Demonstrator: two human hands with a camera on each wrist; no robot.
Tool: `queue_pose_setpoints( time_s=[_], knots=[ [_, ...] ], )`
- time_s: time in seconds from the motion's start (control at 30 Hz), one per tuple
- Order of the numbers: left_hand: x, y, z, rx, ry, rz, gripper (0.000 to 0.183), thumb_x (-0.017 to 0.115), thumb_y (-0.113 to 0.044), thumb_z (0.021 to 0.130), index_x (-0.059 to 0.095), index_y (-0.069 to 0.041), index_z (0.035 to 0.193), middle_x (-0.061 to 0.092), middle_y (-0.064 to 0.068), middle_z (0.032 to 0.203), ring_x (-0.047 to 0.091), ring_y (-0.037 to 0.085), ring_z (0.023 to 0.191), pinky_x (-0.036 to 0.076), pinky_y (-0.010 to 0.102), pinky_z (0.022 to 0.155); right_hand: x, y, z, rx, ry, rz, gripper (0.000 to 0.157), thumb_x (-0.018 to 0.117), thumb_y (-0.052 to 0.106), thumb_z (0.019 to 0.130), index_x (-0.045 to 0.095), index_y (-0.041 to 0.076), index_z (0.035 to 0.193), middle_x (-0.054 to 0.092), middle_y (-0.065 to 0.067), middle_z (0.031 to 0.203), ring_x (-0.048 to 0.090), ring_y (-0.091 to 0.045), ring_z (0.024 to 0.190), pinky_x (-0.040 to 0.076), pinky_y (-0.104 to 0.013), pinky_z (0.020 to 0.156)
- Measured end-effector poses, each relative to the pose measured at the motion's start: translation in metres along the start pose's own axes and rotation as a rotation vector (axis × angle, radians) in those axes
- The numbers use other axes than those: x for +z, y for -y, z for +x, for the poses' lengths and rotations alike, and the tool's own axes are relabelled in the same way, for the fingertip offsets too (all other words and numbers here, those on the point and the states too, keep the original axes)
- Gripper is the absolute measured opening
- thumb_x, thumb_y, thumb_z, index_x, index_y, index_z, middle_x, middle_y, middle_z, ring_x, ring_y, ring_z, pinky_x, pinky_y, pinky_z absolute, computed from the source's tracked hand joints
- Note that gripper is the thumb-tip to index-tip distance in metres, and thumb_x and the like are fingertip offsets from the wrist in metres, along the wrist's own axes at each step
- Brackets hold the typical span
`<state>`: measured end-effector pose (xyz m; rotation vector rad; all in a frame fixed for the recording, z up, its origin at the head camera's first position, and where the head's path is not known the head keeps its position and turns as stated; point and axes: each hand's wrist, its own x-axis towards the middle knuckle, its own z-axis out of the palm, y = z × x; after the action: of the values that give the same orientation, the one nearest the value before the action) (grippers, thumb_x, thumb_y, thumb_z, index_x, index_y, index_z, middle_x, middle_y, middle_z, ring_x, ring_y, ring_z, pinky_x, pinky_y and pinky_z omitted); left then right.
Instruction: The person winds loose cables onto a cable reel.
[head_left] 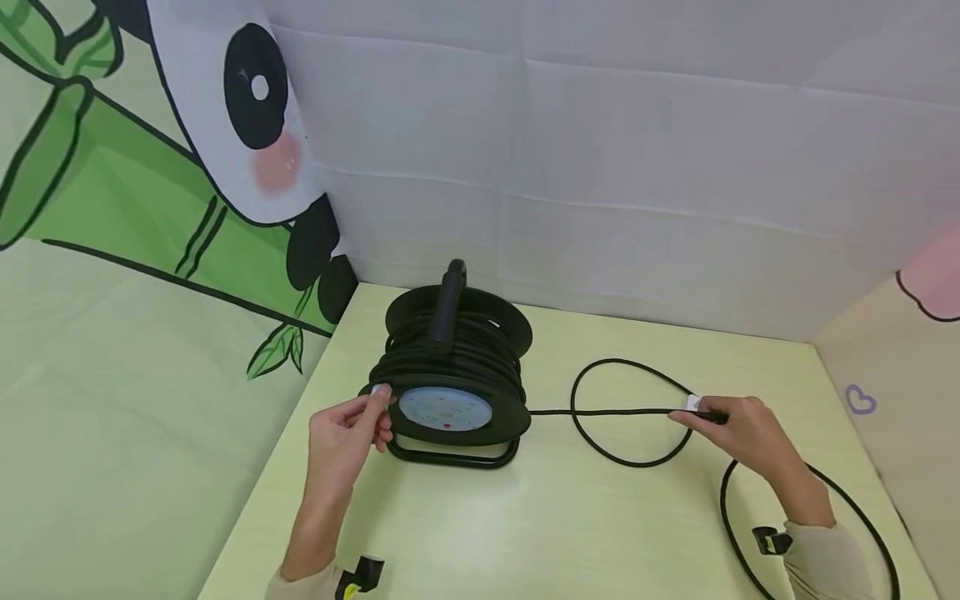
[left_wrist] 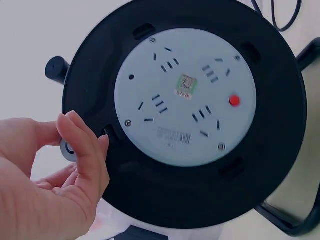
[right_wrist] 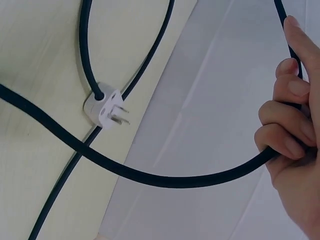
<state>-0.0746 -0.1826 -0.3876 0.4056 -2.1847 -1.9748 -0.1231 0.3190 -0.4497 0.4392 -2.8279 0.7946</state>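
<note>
A black cable reel [head_left: 508, 418] stands on the table, wound with black cable and topped by a handle. Its front flange carries a pale round socket plate [left_wrist: 185, 125] with a red button. At the flange's left edge my left hand [head_left: 337, 442] pinches a small round knob [left_wrist: 68, 151] between thumb and fingers. My right hand [head_left: 753, 433] grips the black cable [right_wrist: 175, 182], fingers curled round it, to the right of the reel. From reel to hand the cable runs nearly straight. A white plug [right_wrist: 102, 107] with metal prongs lies on the table near the right hand.
A loop of cable [head_left: 576, 392] lies between the reel and the right hand, and another curve of it [head_left: 877, 533] lies at the right front. Behind the table [head_left: 585, 533] hangs a pale cloth [head_left: 637, 192], with a panda-printed cloth [head_left: 150, 367] on the left.
</note>
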Motion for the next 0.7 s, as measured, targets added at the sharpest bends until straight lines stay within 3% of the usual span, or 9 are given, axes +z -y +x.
queue_pose_setpoints(
  time_s=[0.47,0.7],
  knots=[
    [0.029,-0.014,-0.009,0.066,0.058,-0.065,0.044,0.071,-0.034,0.085,0.066,0.01,0.087,0.058,0.013,0.062,0.055,0.021,0.049,0.051,0.025,0.046,0.02,0.016,0.014,-0.083,0.053,0.059,0.036,0.073,0.037,0.083,0.047,0.026,0.059,0.026,0.018,0.054,0.023,0.0,0.049,0.024,-0.019,0.046],
    [0.044,-0.018,-0.014,0.066,0.114,-0.1,0.043,0.072,-0.033,0.085,0.067,0.01,0.088,0.058,0.013,0.061,0.056,0.023,0.049,0.05,0.025,0.046,0.029,0.017,0.016,-0.092,0.103,0.087,0.029,0.07,0.038,0.086,0.055,0.028,0.063,0.034,0.019,0.052,0.032,0.0,0.049,0.033,-0.022,0.052]
  ],
)
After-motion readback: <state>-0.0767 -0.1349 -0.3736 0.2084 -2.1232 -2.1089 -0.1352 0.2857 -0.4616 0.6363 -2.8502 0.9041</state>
